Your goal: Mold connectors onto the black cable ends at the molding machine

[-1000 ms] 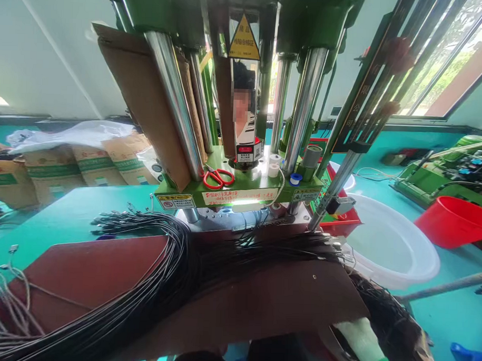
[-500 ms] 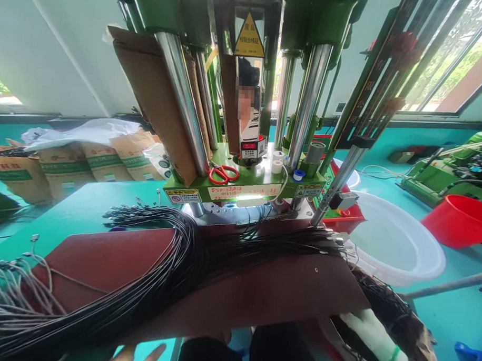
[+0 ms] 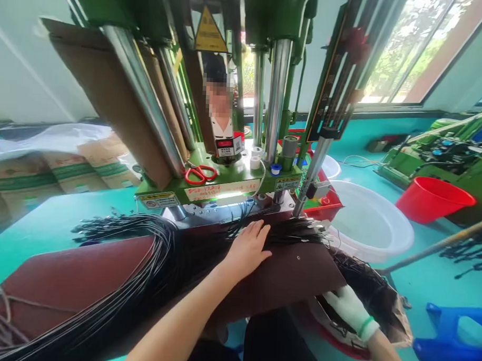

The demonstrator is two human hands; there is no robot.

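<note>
Crosswise, black cables (image 3: 290, 231) beside the left hand (image 3: 250, 246) point right.

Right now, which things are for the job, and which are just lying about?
Seem part of the job:
left hand, over the cables
right hand, gloved, at the bag
board
press

Probably just lying about:
scissors
tub
bucket
</note>
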